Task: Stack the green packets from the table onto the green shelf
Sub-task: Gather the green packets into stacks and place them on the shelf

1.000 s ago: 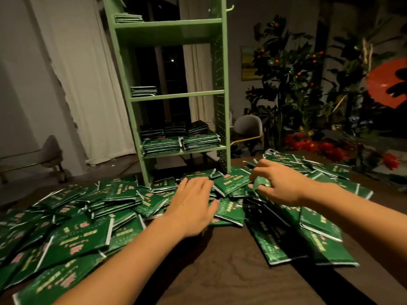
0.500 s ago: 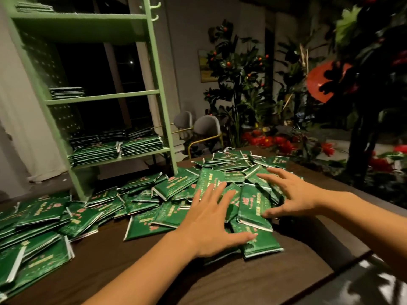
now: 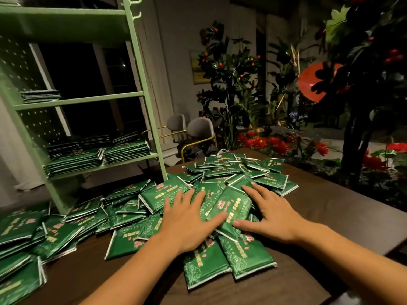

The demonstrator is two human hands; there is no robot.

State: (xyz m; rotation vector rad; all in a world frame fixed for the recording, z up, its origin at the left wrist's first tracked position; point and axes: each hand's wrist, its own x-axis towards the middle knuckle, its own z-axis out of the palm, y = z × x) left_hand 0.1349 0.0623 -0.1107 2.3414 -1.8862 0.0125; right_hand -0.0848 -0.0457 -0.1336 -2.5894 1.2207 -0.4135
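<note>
Left hand and right hand lie flat, fingers spread, on the heap of glossy green foil packets covering the dark wooden tabletop. Neither grips anything; apparently corralling packets into a bundle. Pale green metal shelf behind already holds stacks.

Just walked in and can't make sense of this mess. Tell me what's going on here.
A person is sorting green packets heaped on a dark wooden table. Both hands lie flat on the pile: the left hand and the right hand press either side of one packet, fingers spread, not gripping yet. The green shelf behind already holds neat stacks on its lower levels, but many packets remain loose across the table.
</note>
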